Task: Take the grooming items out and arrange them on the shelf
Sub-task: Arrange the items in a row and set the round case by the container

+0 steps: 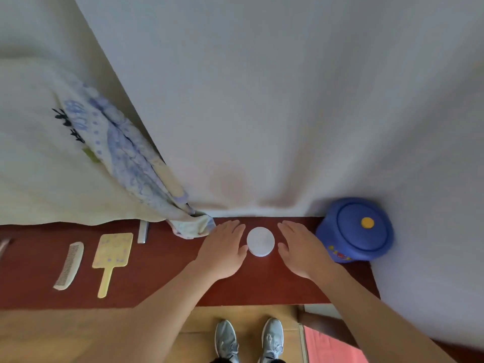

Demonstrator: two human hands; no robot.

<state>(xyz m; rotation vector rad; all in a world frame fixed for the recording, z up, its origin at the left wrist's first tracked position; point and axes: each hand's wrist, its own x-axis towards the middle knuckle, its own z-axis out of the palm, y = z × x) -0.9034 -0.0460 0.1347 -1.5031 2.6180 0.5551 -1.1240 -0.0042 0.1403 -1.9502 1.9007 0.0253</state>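
A small round white jar [260, 241] stands on the dark red shelf [162, 273] near the wall. My left hand [222, 250] lies flat just left of the jar, fingers straight, thumb close to its side. On the jar's right, my right hand [301, 251] is flat too, a small gap away. Farther left on the shelf lie a yellow hand mirror [112, 254] face down, a white comb [69, 265] and a slim silver item [143, 231] at the wall. A blue lidded pot [356, 229] with a yellow knob sits at the shelf's right end.
A floral cloth bag [125, 155] hangs down the wall, its lower end resting on the shelf beside my left hand. White walls meet in a corner behind the pot. Below the shelf are my grey shoes [248, 339], a tan floor and a pink mat [330, 347].
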